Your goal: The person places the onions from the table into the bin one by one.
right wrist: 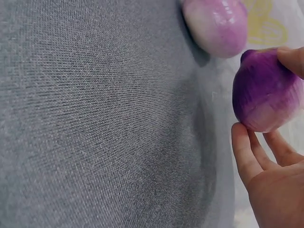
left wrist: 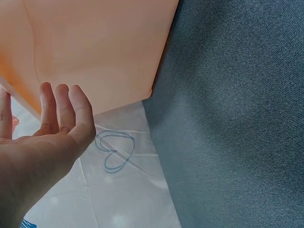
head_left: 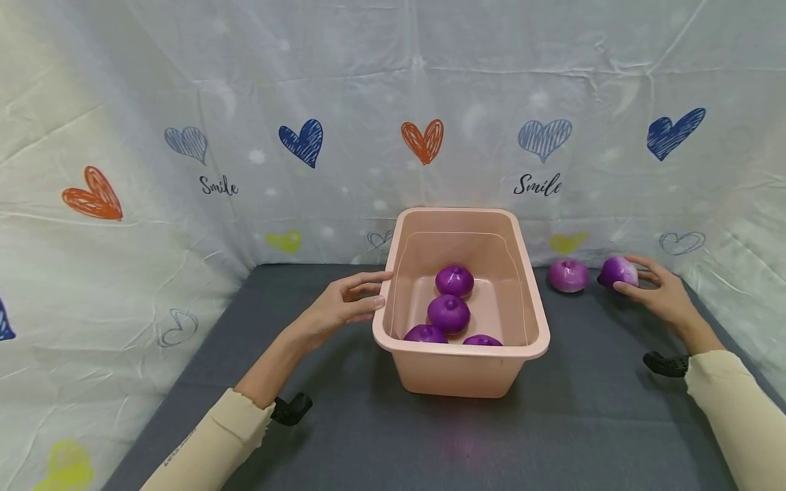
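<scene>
A peach plastic tub (head_left: 460, 374) stands on the dark cloth with several purple onions (head_left: 449, 315) inside. At its left side is my left hand (head_left: 338, 303), fingertips right at the rim. The left wrist view shows its loosely bent fingers (left wrist: 76, 104) against the tub's outer wall. My right hand (head_left: 666, 296) pinches a purple-and-white onion (right wrist: 266, 90) between thumb and fingers, to the right of the tub. Another onion (head_left: 568, 275), pinkish purple with a pale side, lies on the cloth between the tub and the held onion.
A dark grey cloth (head_left: 331, 436) covers the table. Behind and at the sides hangs a white sheet (head_left: 362, 102) printed with hearts and the word Smile; the tub's far end stands close to it. Each wrist wears a black strap (head_left: 291, 409).
</scene>
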{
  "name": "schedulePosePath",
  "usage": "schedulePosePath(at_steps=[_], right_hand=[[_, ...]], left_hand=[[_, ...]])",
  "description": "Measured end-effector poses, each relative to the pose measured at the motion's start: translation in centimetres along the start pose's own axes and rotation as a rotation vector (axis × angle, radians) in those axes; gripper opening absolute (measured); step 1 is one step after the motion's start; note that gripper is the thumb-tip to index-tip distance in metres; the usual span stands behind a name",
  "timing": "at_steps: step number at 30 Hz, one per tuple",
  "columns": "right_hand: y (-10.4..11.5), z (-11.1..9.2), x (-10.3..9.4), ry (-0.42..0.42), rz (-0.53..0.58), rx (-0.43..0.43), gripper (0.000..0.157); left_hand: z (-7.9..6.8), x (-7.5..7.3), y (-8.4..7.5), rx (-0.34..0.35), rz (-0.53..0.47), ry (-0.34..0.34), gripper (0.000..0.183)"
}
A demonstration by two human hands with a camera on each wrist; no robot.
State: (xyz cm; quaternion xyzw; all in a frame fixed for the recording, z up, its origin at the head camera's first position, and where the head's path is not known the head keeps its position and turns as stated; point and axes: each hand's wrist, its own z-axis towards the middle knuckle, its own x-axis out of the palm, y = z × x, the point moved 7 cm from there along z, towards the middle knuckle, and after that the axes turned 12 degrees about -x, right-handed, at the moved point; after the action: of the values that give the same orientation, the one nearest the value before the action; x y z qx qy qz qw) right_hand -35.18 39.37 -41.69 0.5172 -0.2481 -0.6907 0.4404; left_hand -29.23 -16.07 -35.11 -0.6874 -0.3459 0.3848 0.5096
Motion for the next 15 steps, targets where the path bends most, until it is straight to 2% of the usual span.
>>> schedulePosePath(at_steps=[15], right_hand=[[2.1,-1.5,0.1,0.020,0.176,0.006,0.062]], left_hand=[[0.0,-0.1,-0.1,0.003,0.000,-0.011,0.056]])
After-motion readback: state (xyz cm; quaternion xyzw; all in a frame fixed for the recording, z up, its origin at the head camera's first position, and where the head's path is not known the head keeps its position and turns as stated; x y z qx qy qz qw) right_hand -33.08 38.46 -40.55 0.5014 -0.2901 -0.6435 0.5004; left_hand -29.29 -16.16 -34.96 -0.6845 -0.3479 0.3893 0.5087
